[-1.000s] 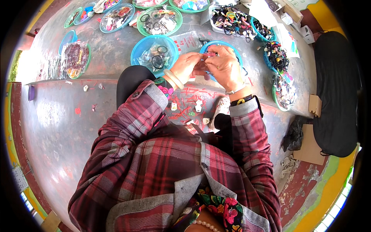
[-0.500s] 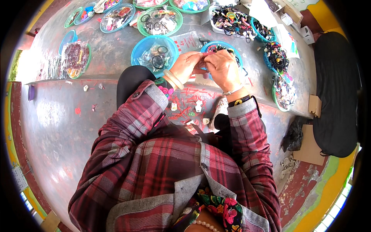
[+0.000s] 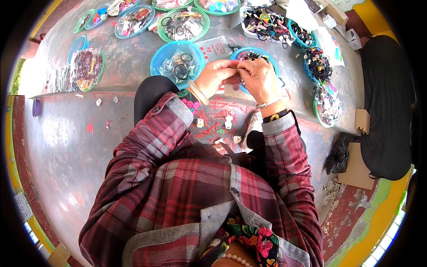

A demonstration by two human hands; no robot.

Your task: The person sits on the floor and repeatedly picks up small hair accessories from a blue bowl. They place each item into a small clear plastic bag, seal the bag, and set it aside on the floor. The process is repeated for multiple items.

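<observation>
Grey floor (image 3: 58, 151): blue basin (image 3: 155, 61), green basin (image 3: 205, 22), red scraps (image 3: 216, 105).

Bag (image 3: 216, 47) between two basins (image 3: 155, 63)

Two hands (image 3: 261, 81), one shoe (image 3: 254, 125)

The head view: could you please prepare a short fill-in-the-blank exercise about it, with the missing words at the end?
1. The left hand and right hand are close to a round basin coloured ____.
2. The thin strips scattered on the ground below them are ____.
3. The thick, pale bangle is worn on the ____ wrist.
4. The small container at the far left is ____.

Missing words: blue; red; left; purple.
</observation>
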